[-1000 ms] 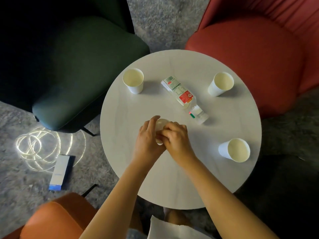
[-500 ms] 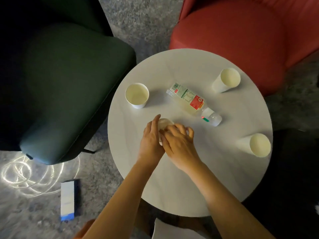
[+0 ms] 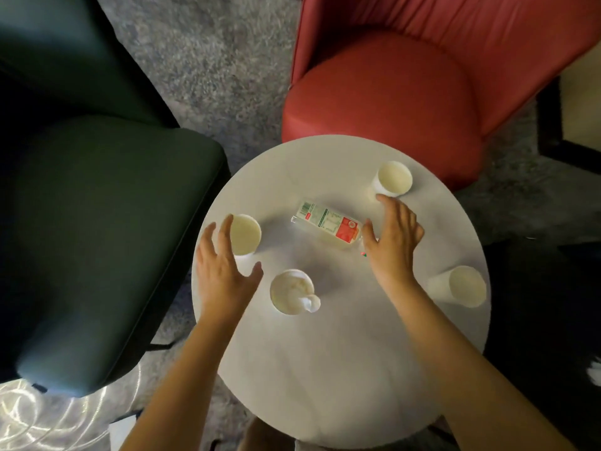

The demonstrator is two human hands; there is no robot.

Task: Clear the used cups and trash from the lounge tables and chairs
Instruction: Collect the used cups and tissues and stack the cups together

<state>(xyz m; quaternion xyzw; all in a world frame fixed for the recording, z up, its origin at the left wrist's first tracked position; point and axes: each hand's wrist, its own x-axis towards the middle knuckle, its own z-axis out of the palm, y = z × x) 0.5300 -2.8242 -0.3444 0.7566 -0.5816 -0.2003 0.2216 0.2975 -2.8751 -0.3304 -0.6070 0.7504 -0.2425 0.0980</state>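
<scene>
As the left hand (image 3: pixel 224 271) and right hand (image 3: pixel 390 239) reach with fingers spread, holding nothing, the left cup (image 3: pixel 244 234) stands left of the lying bottle (image 3: pixel 327 224), the far cup (image 3: pixel 394 177) beyond it; a hasty grab could topple either

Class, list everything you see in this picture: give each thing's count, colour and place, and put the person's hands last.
Table: one, white, round, centre.
Paper cups: four, white, on the table: left cup, far cup, right cup, centre cup with crumpled white trash inside.
Bottle: one, clear with a green-and-red label, lying mid-table.
Green chair: one, dark green, left of the table.
Red chair: one, red, beyond the table.
Carpet: grey, floor.
Light coil: one, glowing white, floor, lower left.
Left hand: open, beside the left cup.
Right hand: open, over the bottle's cap end.
</scene>
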